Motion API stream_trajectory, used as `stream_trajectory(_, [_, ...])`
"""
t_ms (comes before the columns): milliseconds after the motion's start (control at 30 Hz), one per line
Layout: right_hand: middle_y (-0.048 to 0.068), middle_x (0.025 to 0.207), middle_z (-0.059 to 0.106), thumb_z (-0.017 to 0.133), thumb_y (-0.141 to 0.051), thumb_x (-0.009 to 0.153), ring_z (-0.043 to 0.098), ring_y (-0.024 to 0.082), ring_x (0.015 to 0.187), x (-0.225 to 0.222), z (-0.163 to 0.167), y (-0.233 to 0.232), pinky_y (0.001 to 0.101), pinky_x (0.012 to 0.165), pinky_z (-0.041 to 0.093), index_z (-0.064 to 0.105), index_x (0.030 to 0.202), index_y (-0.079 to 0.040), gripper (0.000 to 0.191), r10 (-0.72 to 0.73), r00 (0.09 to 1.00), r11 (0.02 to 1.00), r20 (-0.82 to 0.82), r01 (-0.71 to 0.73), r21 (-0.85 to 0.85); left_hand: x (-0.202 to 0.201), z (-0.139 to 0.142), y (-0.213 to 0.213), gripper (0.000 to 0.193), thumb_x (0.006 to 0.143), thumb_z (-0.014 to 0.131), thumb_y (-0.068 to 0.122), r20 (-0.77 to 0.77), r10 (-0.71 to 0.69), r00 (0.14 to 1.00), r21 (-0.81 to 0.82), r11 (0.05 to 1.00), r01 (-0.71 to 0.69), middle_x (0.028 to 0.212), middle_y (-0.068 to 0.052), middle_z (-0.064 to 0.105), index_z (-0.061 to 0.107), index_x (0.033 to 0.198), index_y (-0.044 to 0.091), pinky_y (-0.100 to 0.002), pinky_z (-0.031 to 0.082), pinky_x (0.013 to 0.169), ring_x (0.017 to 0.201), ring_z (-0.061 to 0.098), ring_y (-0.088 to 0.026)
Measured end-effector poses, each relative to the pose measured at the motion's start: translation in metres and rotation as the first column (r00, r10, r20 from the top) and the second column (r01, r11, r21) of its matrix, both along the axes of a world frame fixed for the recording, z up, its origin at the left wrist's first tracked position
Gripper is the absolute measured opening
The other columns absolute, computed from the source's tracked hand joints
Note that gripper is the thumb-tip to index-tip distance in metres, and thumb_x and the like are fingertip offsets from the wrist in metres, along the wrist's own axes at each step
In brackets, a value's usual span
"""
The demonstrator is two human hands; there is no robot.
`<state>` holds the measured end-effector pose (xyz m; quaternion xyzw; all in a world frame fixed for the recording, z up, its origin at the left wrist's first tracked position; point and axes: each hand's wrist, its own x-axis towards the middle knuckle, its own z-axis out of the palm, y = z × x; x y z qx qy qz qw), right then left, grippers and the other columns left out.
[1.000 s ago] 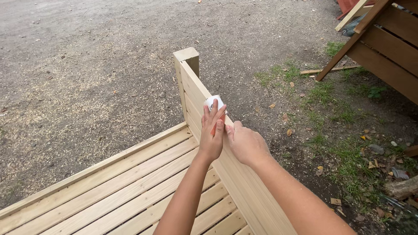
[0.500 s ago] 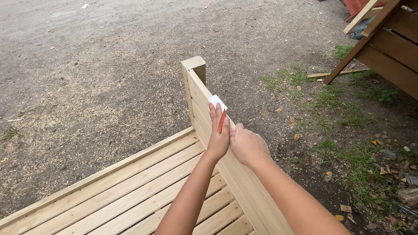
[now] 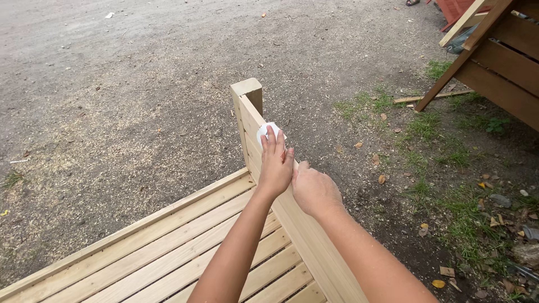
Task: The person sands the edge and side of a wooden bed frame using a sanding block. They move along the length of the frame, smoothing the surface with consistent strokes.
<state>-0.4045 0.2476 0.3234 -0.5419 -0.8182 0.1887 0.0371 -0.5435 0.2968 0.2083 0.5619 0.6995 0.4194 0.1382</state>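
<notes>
A pale wooden slatted structure lies on the ground, with an upright side board (image 3: pixel 255 126) ending in a corner post (image 3: pixel 247 90). My left hand (image 3: pixel 275 163) lies flat along the top edge of that board, fingers pressing a small white pad (image 3: pixel 264 131) against the wood. My right hand (image 3: pixel 314 191) is curled right behind it on the same edge, touching the left hand; what it holds is hidden. The flat slats (image 3: pixel 168 247) stretch out to the lower left of my forearms.
Gravel and sawdust cover the ground (image 3: pixel 112 101) to the left and ahead. Grass, dirt and fallen leaves lie at the right (image 3: pixel 449 196). A dark brown wooden structure (image 3: pixel 499 62) with a slanted leg stands at the upper right, with a loose stick beside it.
Both hands have stayed together on the board's top edge. The view has shifted a little, and the white pad is more covered by my left fingers.
</notes>
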Motion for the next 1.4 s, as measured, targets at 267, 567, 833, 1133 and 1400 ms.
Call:
stream_trajectory(267, [0.027,0.1,0.072,0.029,-0.043,0.108,0.07,0.045,0.099,-0.008,0.0,0.007,0.0568,0.088,0.054,0.055,0.115,-0.002,0.048,-0.002,1.0,1.0,0.03,0.002,-0.018,-0.089,0.016,0.103,0.065,0.109,0.045,0.031,0.038,0.274,0.961,0.011,0.961,-0.275,0.174,-0.012,-0.002,0.02,0.164,0.007,-0.045,0.015,0.129,0.157,0.001,-0.04])
stream_trajectory(567, [0.028,0.099,0.071,0.031,-0.045,0.108,0.07,0.045,0.098,-0.014,-0.003,0.013,0.0572,0.085,0.055,0.054,0.113,0.0,0.05,-0.017,1.0,0.999,0.006,0.018,-0.038,0.014,-0.043,-0.002,0.067,0.11,0.028,0.042,0.5,-0.146,0.854,0.293,0.956,-0.008,0.174,-0.013,-0.012,0.007,0.165,0.01,-0.042,0.006,0.128,0.161,-0.009,-0.029])
stream_trajectory(833, [0.027,0.097,0.072,0.031,-0.043,0.108,0.07,0.046,0.096,-0.024,-0.008,0.021,0.0577,0.085,0.054,0.054,0.113,-0.002,0.048,-0.001,1.0,1.0,0.024,0.0,0.016,-0.083,-0.02,0.111,0.061,0.111,0.03,0.036,0.526,0.048,0.849,0.371,0.886,-0.28,0.175,-0.015,0.003,0.014,0.164,0.011,-0.04,0.007,0.129,0.161,-0.001,-0.028])
stream_trajectory(1133, [0.028,0.096,0.072,0.032,-0.043,0.107,0.07,0.046,0.095,-0.027,-0.003,0.02,0.0572,0.085,0.054,0.055,0.111,-0.001,0.048,0.006,1.0,1.0,-0.013,-0.006,0.004,0.049,-0.048,-0.025,0.071,0.11,0.019,0.049,0.656,-0.172,0.735,0.407,0.901,-0.152,0.175,-0.013,0.001,0.014,0.164,0.004,-0.043,-0.001,0.128,0.162,-0.005,-0.03])
stream_trajectory(1400, [0.028,0.093,0.072,0.031,-0.042,0.108,0.07,0.046,0.093,-0.038,-0.013,0.03,0.0572,0.083,0.055,0.054,0.112,0.0,0.048,0.008,0.998,1.0,0.055,-0.01,0.025,-0.105,-0.038,0.129,0.065,0.111,0.022,0.042,0.682,-0.078,0.728,0.417,0.859,-0.298,0.174,-0.014,0.001,0.009,0.163,0.005,-0.037,0.005,0.128,0.16,-0.002,-0.026])
